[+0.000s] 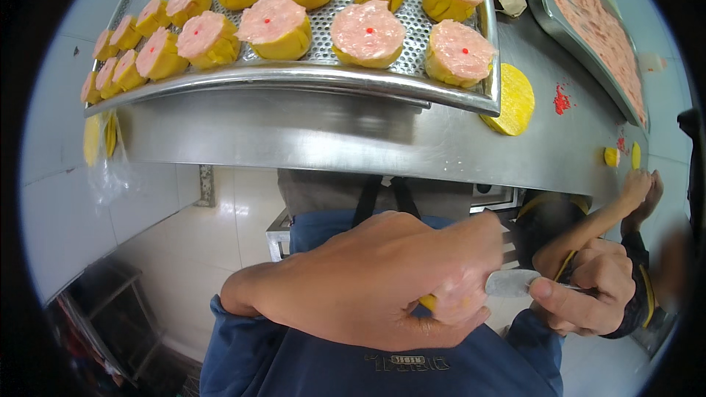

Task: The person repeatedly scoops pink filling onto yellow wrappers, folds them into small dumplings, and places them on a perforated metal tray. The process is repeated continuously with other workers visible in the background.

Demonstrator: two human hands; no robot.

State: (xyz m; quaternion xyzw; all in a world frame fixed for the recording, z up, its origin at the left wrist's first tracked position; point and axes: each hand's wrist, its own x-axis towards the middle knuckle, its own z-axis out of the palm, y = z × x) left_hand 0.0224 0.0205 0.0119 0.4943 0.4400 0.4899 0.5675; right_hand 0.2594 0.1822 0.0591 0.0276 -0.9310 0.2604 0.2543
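Lower ctr of frame: person's L hand (pixel 360 279), grip curled around a dumpling (pixel 457 298), yellow w/ pink filling, mostly hidden by fingers. Lower R: R hand (pixel 588 287), grip pinching a metal spatula (pixel 509 284), blade tip at the filling's edge; can't tell if touching. Top L to ctr: perforated tray (pixel 294 73) w/ rows of filled dumplings (pixel 368 33), red dot on most, on steel tabletop (pixel 294 136). Upper R: yellow wrappers (pixel 517 99), red bits (pixel 562 99), pan (pixel 570 38) w/ pink filling. Far R: co-worker's hands (pixel 638 190).

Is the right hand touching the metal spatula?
Touching. The head view shows the right hand gripping the metal spatula, thumb pressed where the blade begins.
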